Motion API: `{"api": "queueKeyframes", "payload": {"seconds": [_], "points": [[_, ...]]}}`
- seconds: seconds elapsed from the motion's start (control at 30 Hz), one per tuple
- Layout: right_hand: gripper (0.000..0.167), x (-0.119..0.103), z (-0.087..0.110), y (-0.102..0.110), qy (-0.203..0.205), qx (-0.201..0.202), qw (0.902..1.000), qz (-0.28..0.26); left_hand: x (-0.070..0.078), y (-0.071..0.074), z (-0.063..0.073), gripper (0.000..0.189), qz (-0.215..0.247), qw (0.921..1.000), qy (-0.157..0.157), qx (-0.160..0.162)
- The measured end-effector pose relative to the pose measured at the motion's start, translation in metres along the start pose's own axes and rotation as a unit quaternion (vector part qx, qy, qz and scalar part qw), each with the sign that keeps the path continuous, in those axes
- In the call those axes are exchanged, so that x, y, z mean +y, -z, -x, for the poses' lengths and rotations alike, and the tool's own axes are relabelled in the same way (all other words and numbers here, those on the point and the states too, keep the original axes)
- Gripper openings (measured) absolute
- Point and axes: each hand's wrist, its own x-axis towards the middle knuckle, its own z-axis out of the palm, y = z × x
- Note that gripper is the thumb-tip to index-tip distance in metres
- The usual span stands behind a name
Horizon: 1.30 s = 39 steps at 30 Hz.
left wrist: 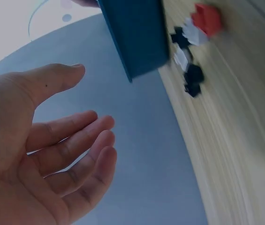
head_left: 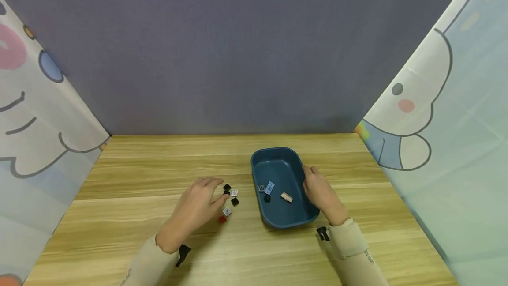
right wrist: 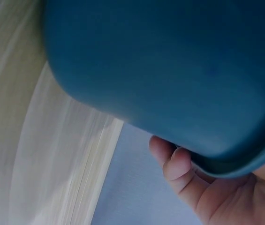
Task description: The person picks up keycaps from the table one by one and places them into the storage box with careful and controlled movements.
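Observation:
In the head view my left hand (head_left: 196,204) hovers beside a loose cluster of small toy bricks, thumb and fingers spread apart. The cluster has black bricks (head_left: 235,201), white bricks (head_left: 234,193) and a red brick (head_left: 222,219). From the left wrist, the palm (left wrist: 52,159) shows nothing in it. My right hand (head_left: 320,191) grips the right rim of a dark blue bin (head_left: 278,224), fingers curled over the edge. The bin holds a pale blue brick (head_left: 269,188), a beige brick (head_left: 286,197), a black brick (head_left: 267,198) and a greyish brick (head_left: 261,188).
Both hands work over a wood-grain table (head_left: 151,158). A grey panel (head_left: 230,56) rises at its back edge, and cartoon-printed cloths (head_left: 468,144) hang on either side. Black camera mounts (head_left: 182,254) stick out at the wrists.

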Motion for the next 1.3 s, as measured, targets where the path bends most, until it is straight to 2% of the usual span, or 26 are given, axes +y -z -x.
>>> {"api": "queueKeyframes", "payload": {"seconds": [0.3,0.47,0.63,0.9,1.3], "points": [[0.042,0.000,0.001,0.000,0.018,0.010,0.9998,0.005,-0.020,-0.006,0.002,0.038,0.008,0.9999,-0.006,0.004],[0.042,0.001,0.001,0.000,0.015,0.009,0.9998,0.005,-0.029,-0.018,-0.004,0.028,0.027,0.9994,-0.010,-0.017],[0.042,0.002,0.001,-0.001,0.018,0.010,0.9997,0.008,-0.037,-0.029,-0.010,0.024,0.039,0.9982,-0.001,-0.045],[0.042,0.000,0.000,0.002,0.027,0.016,0.9995,0.008,-0.041,-0.039,-0.016,0.017,0.046,0.9954,0.020,-0.081],[0.040,-0.002,0.001,0.003,0.029,0.019,0.9994,0.008,-0.040,-0.047,-0.020,0.021,0.038,0.9944,0.009,-0.098]]}}
